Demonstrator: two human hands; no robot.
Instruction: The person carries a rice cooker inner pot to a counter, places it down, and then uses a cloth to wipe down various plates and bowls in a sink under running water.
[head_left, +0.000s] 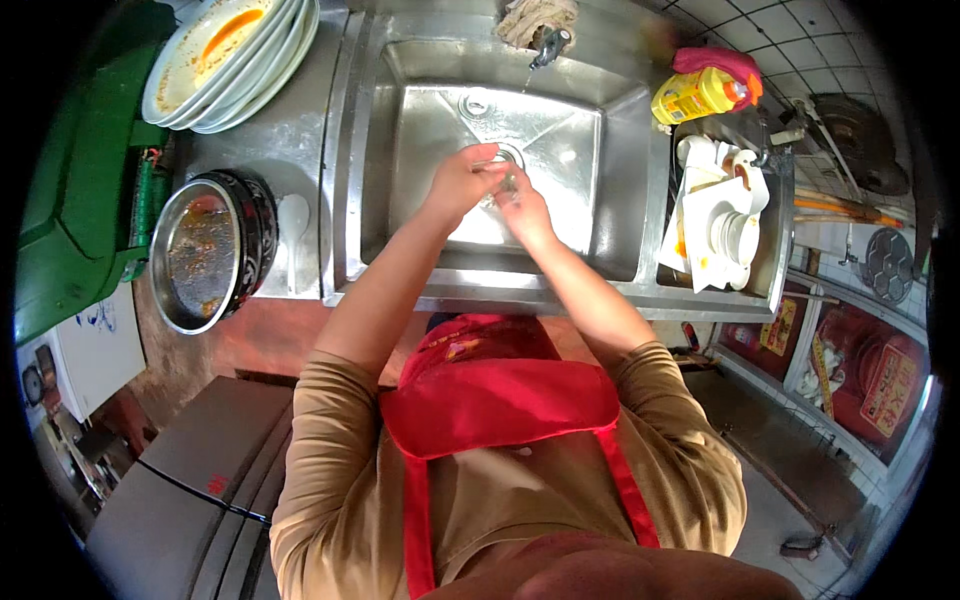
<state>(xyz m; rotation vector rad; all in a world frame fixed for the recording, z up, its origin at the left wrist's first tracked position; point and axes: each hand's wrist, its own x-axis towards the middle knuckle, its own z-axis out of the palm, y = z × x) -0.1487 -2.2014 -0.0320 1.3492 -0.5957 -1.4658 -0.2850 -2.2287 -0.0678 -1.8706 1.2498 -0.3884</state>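
Over the steel sink basin (420, 150), my left hand (466, 178) and my right hand (525, 208) are close together, near the lower drain (510, 154). Something small and clear or shiny shows between the fingers; whether it is water or an object, I cannot tell. A thin trickle falls from the black faucet (551, 49) at the basin's far edge. A beige cloth (525, 21) is bunched behind the faucet. Another round drain fitting (475, 103) lies farther back in the basin.
Stacked, soiled plates (217, 60), a patterned pan (196, 255) with food residue and a white spoon (292, 217) stand at left. White dishes (720, 217) fill a smaller sink at right, below a yellow detergent bottle (690, 96) and a red cloth (724, 64).
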